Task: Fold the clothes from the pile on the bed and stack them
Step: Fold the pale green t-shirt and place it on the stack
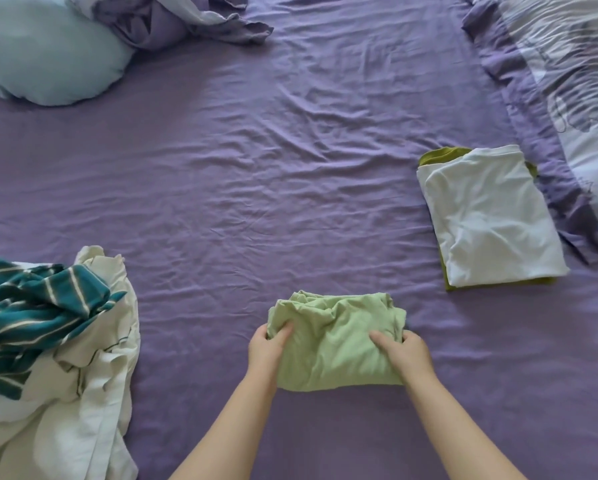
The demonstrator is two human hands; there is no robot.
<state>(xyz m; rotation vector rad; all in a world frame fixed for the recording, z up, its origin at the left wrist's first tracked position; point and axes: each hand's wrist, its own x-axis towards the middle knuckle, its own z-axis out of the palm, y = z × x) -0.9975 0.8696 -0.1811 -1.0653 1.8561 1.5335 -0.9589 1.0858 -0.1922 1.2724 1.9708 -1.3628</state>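
Between my hands, low on the bed (290,168), lies the green garment (335,344): my left hand (268,349) pinches its left edge, my right hand (406,353) grips its right. Pile (48,341) sits left, stack (487,216) right.

I see the clothes pile (48,358) cut by the left edge; the white top (491,216) hides most of the olive garment (439,154) beneath.
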